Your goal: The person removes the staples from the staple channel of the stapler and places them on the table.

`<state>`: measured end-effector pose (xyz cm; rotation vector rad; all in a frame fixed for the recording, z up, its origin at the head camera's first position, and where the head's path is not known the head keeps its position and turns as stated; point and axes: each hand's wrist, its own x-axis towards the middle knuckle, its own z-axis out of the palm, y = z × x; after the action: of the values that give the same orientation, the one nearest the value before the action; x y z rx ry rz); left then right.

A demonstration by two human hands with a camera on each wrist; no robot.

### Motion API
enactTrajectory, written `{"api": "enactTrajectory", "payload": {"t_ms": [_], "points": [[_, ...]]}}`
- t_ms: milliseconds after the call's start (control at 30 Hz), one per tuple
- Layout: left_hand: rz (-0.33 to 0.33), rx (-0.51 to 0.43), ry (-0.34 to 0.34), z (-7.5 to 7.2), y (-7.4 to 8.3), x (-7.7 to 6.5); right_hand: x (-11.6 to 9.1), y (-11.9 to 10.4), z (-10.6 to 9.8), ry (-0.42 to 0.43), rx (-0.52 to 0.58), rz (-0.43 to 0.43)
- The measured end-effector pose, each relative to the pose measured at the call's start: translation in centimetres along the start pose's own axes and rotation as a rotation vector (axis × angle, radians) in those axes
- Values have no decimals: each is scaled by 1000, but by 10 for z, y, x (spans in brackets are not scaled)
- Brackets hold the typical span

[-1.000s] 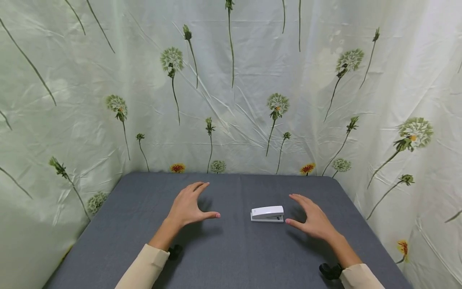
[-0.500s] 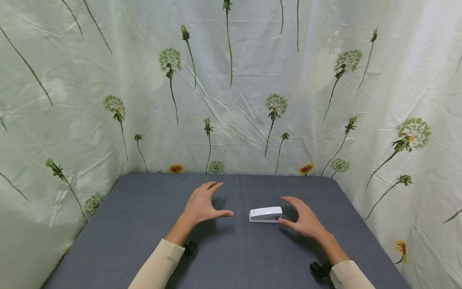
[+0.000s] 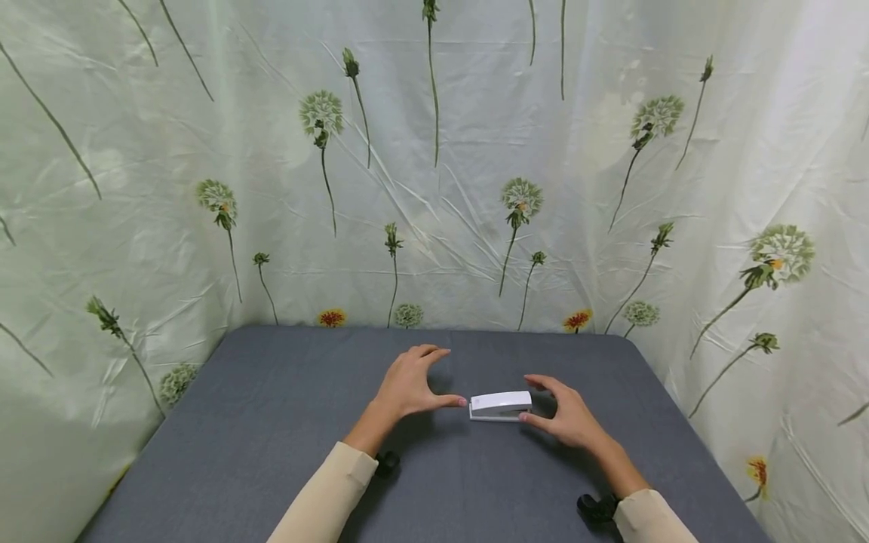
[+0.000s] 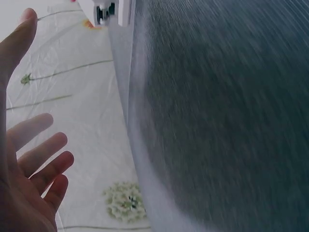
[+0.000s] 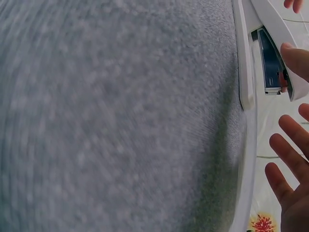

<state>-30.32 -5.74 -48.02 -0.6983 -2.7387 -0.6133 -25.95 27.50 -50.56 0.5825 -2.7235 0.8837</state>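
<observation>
The white stapler (image 3: 498, 406) lies unlifted on the grey tabletop (image 3: 237, 452) between the thumb tips of the left hand (image 3: 410, 386) and right hand (image 3: 569, 418), fingers spread apart from thumbs, the reach seemingly nearly done, a grip not yet taken.

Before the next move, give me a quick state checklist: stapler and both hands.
1. Stapler upright on the table: ok.
2. Stapler lying between left hand and right hand: ok, its long side runs roughly left to right.
3. Left thumb touching stapler: not ok, a small gap shows at the stapler's left end.
4. Right thumb touching stapler: cannot tell, it overlaps the right end in view.
5. Firm grip by either hand: not ok, both hands are open.
6. Stapler top down against its base: not ok, a gap shows at the right end.
</observation>
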Motion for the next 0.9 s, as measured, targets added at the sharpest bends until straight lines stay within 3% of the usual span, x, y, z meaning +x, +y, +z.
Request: {"api": "enactTrajectory", "payload": {"t_ms": [633,900], "points": [[70,42,-74,40,48,20,4,0,14,-39,60,64],[146,21,-61,55,63,25,5,-2,16,-67,150,154]]}}
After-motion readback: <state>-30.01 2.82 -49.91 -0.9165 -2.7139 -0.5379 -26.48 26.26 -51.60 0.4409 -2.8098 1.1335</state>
